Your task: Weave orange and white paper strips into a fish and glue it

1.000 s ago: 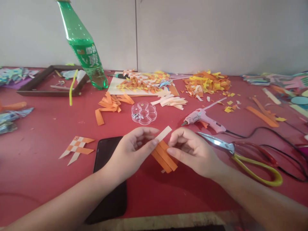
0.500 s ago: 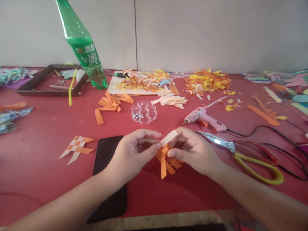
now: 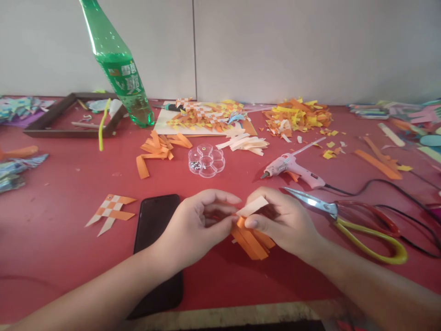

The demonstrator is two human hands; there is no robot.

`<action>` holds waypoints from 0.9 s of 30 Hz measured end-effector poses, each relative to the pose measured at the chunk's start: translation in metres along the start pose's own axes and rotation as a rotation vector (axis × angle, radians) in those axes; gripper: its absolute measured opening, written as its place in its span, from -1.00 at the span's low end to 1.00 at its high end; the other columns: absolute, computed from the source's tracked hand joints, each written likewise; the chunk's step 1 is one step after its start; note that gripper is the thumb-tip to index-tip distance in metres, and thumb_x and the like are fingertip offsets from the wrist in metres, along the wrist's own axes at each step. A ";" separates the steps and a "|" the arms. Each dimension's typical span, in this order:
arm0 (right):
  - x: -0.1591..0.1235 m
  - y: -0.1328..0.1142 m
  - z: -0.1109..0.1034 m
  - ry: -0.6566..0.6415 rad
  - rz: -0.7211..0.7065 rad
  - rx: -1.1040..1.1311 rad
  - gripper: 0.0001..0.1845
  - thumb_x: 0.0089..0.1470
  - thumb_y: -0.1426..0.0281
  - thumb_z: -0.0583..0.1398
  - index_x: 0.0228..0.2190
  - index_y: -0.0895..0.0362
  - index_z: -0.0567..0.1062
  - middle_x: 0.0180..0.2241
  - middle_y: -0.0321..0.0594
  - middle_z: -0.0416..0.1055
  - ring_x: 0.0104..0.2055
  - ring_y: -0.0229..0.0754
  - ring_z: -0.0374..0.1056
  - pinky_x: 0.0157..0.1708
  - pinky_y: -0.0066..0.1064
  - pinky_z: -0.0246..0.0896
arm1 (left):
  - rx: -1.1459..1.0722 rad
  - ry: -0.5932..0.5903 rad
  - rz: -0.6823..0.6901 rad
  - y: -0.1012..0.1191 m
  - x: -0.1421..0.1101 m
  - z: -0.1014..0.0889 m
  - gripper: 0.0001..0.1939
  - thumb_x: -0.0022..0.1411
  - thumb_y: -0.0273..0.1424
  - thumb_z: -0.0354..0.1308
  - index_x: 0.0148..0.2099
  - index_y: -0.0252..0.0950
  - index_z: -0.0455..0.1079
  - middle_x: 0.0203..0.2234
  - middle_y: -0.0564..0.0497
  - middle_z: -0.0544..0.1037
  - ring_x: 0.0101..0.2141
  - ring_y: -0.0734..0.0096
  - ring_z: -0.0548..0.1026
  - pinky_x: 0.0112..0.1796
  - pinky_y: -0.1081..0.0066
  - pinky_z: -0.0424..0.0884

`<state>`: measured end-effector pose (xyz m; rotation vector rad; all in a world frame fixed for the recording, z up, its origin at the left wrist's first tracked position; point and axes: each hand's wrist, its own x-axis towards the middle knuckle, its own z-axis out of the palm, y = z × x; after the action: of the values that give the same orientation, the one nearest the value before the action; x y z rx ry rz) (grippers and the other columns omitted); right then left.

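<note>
Between my two hands are orange paper strips (image 3: 253,243), folded over a cream paper strip (image 3: 254,207) that sticks up to the right. My left hand (image 3: 203,218) pinches the left end of the cream strip between thumb and fingers. With its thumb pressed on the orange folds, my right hand (image 3: 284,223) holds the strips from the other side. The fingers hide part of the folds. Left of my hands, a finished-looking woven paper fish (image 3: 112,210) in orange and white lies flat. A black phone (image 3: 156,220) rests partly under my left forearm.
Scissors (image 3: 334,211) and a pink glue gun (image 3: 292,170) with its cord lie at right. A clear flower-shaped box (image 3: 206,161) sits ahead, near orange strips (image 3: 156,147) and cream strips (image 3: 246,142). A green bottle (image 3: 126,82) stands by a dark frame (image 3: 65,133).
Both hands have shifted slightly right and down with the paper strips. The orange ends, spread apart before, now hang closer together, and the cream strip points more to the right.
</note>
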<state>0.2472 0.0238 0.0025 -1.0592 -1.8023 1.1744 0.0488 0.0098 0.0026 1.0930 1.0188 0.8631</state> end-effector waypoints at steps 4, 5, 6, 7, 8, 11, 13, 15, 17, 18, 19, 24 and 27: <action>-0.001 -0.001 0.001 0.026 -0.047 -0.049 -0.76 0.13 0.24 0.27 -0.47 0.10 0.44 -0.52 -0.33 0.43 -0.52 -0.35 0.32 -0.54 -0.54 0.21 | 0.010 -0.058 0.011 0.000 -0.003 0.001 -0.76 0.11 -0.43 0.33 -0.13 -0.23 0.50 -0.25 -0.05 0.66 -0.21 0.27 0.63 -0.16 0.36 0.52; -0.001 -0.001 0.001 0.028 -0.061 -0.050 -0.76 0.14 0.24 0.26 -0.48 0.10 0.44 -0.51 -0.33 0.43 -0.52 -0.35 0.32 -0.54 -0.53 0.21 | 0.017 -0.062 0.012 0.000 -0.003 0.001 -0.74 0.08 -0.41 0.36 -0.13 -0.23 0.50 -0.24 -0.05 0.66 -0.19 0.25 0.62 -0.14 0.34 0.52; -0.001 -0.001 0.001 0.028 -0.070 -0.052 -0.76 0.14 0.24 0.25 -0.48 0.10 0.44 -0.51 -0.33 0.43 -0.52 -0.35 0.32 -0.54 -0.53 0.21 | 0.024 -0.060 0.015 -0.001 -0.003 0.001 -0.71 0.05 -0.39 0.39 -0.13 -0.22 0.51 -0.24 -0.05 0.66 -0.19 0.23 0.62 -0.13 0.32 0.53; -0.002 -0.001 0.002 0.027 -0.068 -0.055 -0.76 0.14 0.23 0.26 -0.48 0.10 0.45 -0.52 -0.33 0.42 -0.53 -0.35 0.31 -0.54 -0.53 0.20 | 0.031 -0.054 0.020 -0.001 -0.004 0.002 -0.69 0.03 -0.37 0.41 -0.14 -0.22 0.51 -0.24 -0.05 0.66 -0.19 0.22 0.62 -0.14 0.31 0.53; -0.002 0.000 0.002 0.025 -0.060 -0.058 -0.75 0.14 0.22 0.26 -0.48 0.10 0.44 -0.53 -0.34 0.42 -0.53 -0.35 0.30 -0.55 -0.53 0.19 | 0.035 -0.048 0.028 -0.002 -0.004 0.002 -0.69 0.03 -0.36 0.41 -0.14 -0.22 0.51 -0.24 -0.05 0.66 -0.20 0.22 0.62 -0.14 0.30 0.53; -0.004 0.001 0.001 -0.002 -0.035 -0.051 -0.71 0.13 0.13 0.25 -0.44 0.10 0.47 -0.53 -0.32 0.42 -0.54 -0.33 0.29 -0.56 -0.51 0.17 | 0.022 -0.034 0.064 -0.002 -0.003 0.003 -0.80 0.10 -0.41 0.35 -0.17 -0.23 0.52 -0.28 -0.04 0.66 -0.24 0.27 0.62 -0.18 0.35 0.54; -0.006 0.001 0.000 -0.019 -0.046 -0.031 -0.62 0.15 0.04 0.19 -0.39 0.10 0.49 -0.50 -0.30 0.42 -0.52 -0.31 0.29 -0.56 -0.48 0.16 | 0.011 -0.017 0.073 -0.001 -0.003 0.003 -0.85 0.11 -0.44 0.34 -0.21 -0.23 0.53 -0.32 -0.02 0.66 -0.27 0.31 0.62 -0.22 0.41 0.55; -0.007 0.000 -0.001 -0.024 -0.064 -0.008 -0.54 0.24 0.00 0.06 -0.37 0.09 0.50 -0.50 -0.28 0.40 -0.52 -0.30 0.28 -0.56 -0.45 0.16 | -0.004 0.012 0.073 0.001 -0.002 0.004 -0.87 0.09 -0.45 0.35 -0.25 -0.24 0.54 -0.34 -0.02 0.66 -0.30 0.32 0.62 -0.27 0.45 0.55; -0.007 -0.002 -0.001 -0.025 -0.059 0.000 -0.56 0.30 0.07 -0.02 -0.33 0.07 0.49 -0.50 -0.28 0.39 -0.52 -0.29 0.29 -0.54 -0.43 0.19 | -0.027 0.044 0.077 0.003 -0.001 0.004 -0.89 0.09 -0.44 0.35 -0.27 -0.24 0.55 -0.37 0.00 0.65 -0.33 0.34 0.62 -0.31 0.47 0.56; -0.007 -0.002 0.000 -0.032 -0.053 -0.005 -0.62 0.32 0.13 -0.01 -0.30 0.06 0.49 -0.47 -0.28 0.41 -0.50 -0.28 0.32 -0.51 -0.43 0.22 | -0.038 0.057 0.079 0.004 0.000 0.004 -0.90 0.10 -0.44 0.35 -0.28 -0.24 0.55 -0.38 0.01 0.65 -0.34 0.36 0.62 -0.32 0.49 0.55; -0.007 -0.003 0.000 -0.038 -0.053 -0.020 -0.71 0.30 0.19 0.03 -0.28 0.05 0.48 -0.44 -0.28 0.43 -0.47 -0.27 0.34 -0.49 -0.43 0.25 | -0.046 0.067 0.082 0.004 0.000 0.004 -0.91 0.10 -0.44 0.35 -0.28 -0.23 0.55 -0.40 0.03 0.65 -0.36 0.38 0.62 -0.34 0.51 0.55; -0.008 -0.001 0.003 0.008 -0.091 -0.127 -0.90 0.20 0.33 0.18 -0.32 0.08 0.48 -0.45 -0.28 0.46 -0.50 -0.30 0.34 -0.54 -0.47 0.23 | -0.043 0.063 0.086 0.005 0.000 0.001 -0.92 0.12 -0.44 0.35 -0.28 -0.21 0.58 -0.39 0.05 0.66 -0.35 0.43 0.60 -0.31 0.55 0.53; -0.007 0.000 0.003 -0.001 -0.037 -0.053 -0.88 0.20 0.32 0.19 -0.33 0.09 0.50 -0.43 -0.28 0.49 -0.48 -0.30 0.39 -0.51 -0.49 0.29 | -0.056 0.038 0.082 0.004 0.000 0.000 -0.91 0.16 -0.44 0.31 -0.24 -0.22 0.59 -0.34 0.02 0.67 -0.28 0.40 0.61 -0.24 0.52 0.53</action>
<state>0.2473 0.0163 0.0002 -1.0511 -1.8552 1.1108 0.0490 0.0112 0.0067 1.0805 0.9808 0.9763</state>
